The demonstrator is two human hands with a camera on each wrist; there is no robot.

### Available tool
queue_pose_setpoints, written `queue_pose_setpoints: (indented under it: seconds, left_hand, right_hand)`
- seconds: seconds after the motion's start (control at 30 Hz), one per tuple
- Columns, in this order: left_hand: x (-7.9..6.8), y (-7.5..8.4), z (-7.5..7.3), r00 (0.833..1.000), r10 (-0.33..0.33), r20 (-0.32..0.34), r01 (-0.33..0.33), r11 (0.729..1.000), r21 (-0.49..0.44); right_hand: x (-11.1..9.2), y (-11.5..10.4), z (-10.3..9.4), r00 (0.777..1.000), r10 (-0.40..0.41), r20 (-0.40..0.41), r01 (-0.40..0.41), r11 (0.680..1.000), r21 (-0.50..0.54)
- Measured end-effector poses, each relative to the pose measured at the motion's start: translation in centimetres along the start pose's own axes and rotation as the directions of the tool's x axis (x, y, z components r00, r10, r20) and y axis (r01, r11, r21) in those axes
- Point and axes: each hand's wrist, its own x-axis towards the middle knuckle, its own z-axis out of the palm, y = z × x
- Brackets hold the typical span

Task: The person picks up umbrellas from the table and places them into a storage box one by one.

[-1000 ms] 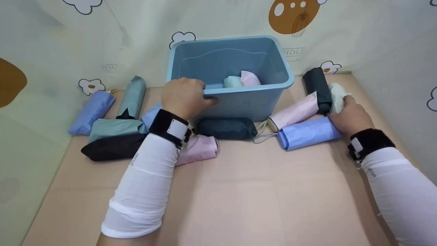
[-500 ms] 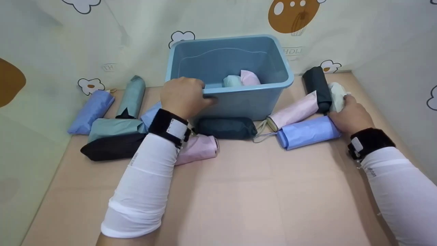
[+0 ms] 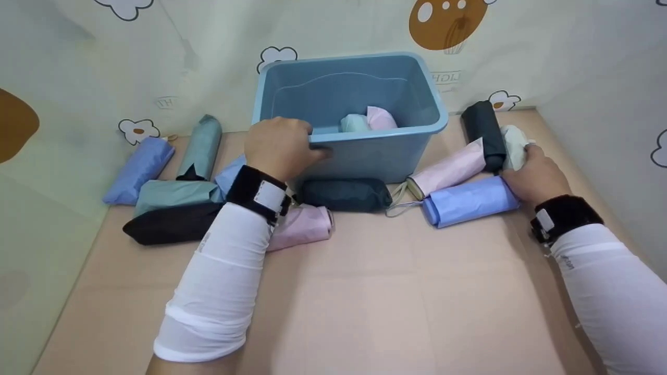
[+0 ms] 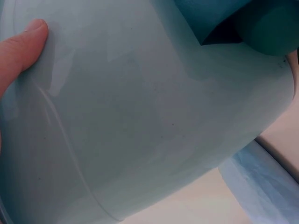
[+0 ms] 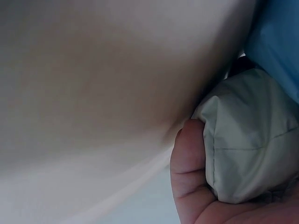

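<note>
My left hand (image 3: 281,147) grips the front rim of a blue plastic bin (image 3: 372,151). In the left wrist view its thumb (image 4: 29,44) lies against the bin's outer wall. Inside the bin are a pale green folded umbrella (image 3: 355,123) and a pink one (image 3: 381,119), partly hidden by the front wall. On the far right, my right hand (image 3: 539,177) holds a pale grey-green folded umbrella (image 3: 515,146). Fingers curl round this umbrella's end (image 5: 247,140) in the right wrist view. A dark folded umbrella (image 3: 484,136) lies just left of it.
Right of the bin lie pink (image 3: 449,169) and blue (image 3: 471,202) umbrellas. A dark one (image 3: 346,195) rests before the bin, a pink one (image 3: 305,228) nearer. Several more, including a black one (image 3: 172,225), lie left. Patterned cloth (image 3: 344,26) hangs behind.
</note>
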Motion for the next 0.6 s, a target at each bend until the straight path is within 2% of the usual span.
queue_pose_setpoints:
  seconds: [0.6]
  left_hand:
    - [0.02,-0.05,-0.03,1.0,-0.004,0.0,0.004,1.0,-0.016]
  right_hand:
    - [0.17,0.24,0.14,1.0,0.003,-0.013,-0.003,1.0,0.003]
